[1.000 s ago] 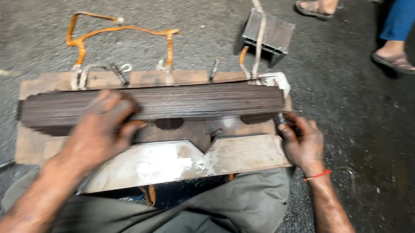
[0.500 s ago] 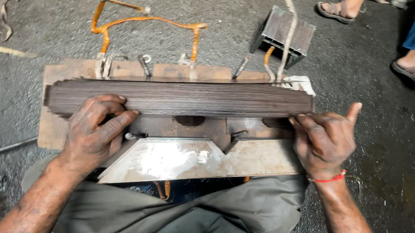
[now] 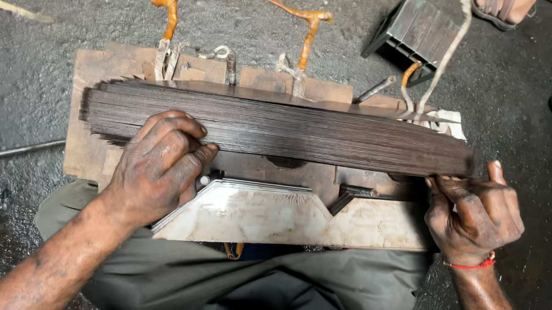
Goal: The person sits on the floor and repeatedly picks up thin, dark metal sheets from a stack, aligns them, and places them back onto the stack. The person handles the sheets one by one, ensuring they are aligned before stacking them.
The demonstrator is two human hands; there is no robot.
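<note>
Head view, single item record: long stack of thin dark metal laminations, lying slantwise across a wooden board on the floor, far end lower right, near end upper left, sheet ends at the left fanned out and uneven. Left hand: palm down on the left part of the stack, fingers curled over its near edge, pressing rather than lifting. Right hand: closed around the stack's right end from below, thumb raised, a red thread at the wrist. In front of the stack, touching the person's lap: pale steel plate with angled corners, with a notch near its middle. Behind: orange-sleeved leads looping up from the board, a grey laminated block well apart at upper right, a sandalled foot of another person beyond it. Risks, as judged: loose sheets could slide out of register or spill at the fanned left end, since only the two hands hold them together; thin sheet edges could cut bare fingers; the leads could snag if the stack shifts back. Not made out: what lies under the stack's middle, whether the sheets are bound anywhere, the right fingertips beneath the end, the dark recess between stack and plate.
</note>
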